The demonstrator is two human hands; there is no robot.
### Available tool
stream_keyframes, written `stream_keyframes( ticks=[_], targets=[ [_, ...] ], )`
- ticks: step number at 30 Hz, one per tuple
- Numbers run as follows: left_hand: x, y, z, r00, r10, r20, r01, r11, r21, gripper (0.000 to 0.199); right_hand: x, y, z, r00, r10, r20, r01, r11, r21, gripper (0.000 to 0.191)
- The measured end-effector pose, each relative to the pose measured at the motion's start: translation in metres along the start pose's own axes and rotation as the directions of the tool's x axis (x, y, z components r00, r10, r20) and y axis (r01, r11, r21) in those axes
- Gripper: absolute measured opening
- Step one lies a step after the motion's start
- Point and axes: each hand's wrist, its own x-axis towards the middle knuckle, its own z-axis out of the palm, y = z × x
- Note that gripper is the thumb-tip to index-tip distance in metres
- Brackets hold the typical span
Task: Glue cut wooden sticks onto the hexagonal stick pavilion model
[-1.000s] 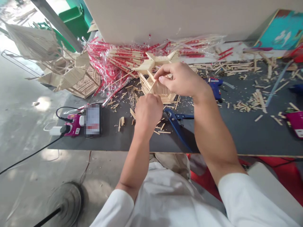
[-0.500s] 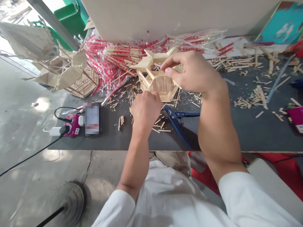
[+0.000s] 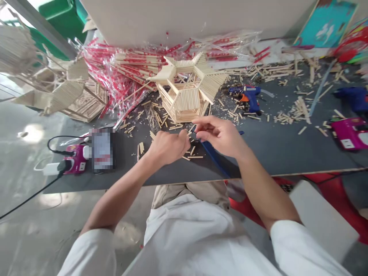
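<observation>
Left hand (image 3: 168, 147): curled closed beside loose wooden sticks (image 3: 191, 156), any held piece hidden. Right hand (image 3: 220, 134): half-open, no visible hold, above blue-handled pliers (image 3: 211, 157). At 12 o'clock, untouched: stick-built pavilion model (image 3: 181, 103) on dark workbench (image 3: 276, 149); at 1 o'clock, blue glue gun (image 3: 250, 97).

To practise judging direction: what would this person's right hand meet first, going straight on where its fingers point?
Probably the loose, pale wooden stick pieces just before the left hand, though depth is unclear.

A stick pavilion (image 3: 181, 101) stands on the bench (image 3: 276, 153), glue gun (image 3: 251, 96) to its right.
</observation>
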Motion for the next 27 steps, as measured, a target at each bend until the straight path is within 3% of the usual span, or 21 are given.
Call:
stream_keyframes(
  ticks=[3,8,15,21,27],
  targets=[
    [0.010,-0.008,0.009,0.996,0.087,-0.009,-0.087,0.996,0.006,0.048,0.000,0.015,0.013,0.998,0.050,-0.040,-0.047,0.995,0.091,0.025],
    [0.012,-0.010,0.016,0.997,0.079,-0.019,-0.079,0.996,-0.030,0.047,-0.001,0.024,0.024,0.995,0.093,-0.042,-0.088,0.990,0.112,0.028],
    [0.006,-0.006,0.019,0.999,0.022,0.035,-0.019,0.995,-0.093,0.042,0.001,0.030,0.034,0.999,-0.035,-0.040,0.029,0.990,-0.137,0.016],
    [0.005,0.001,0.014,0.996,-0.048,0.070,0.059,0.985,-0.160,0.041,-0.002,0.031,0.034,0.995,-0.077,-0.057,0.066,0.982,-0.178,0.015],
    [0.006,0.000,0.010,0.997,-0.031,0.067,0.045,0.974,-0.223,0.042,-0.002,0.027,0.033,0.995,-0.091,-0.049,0.081,0.982,-0.170,0.015]
  ],
)
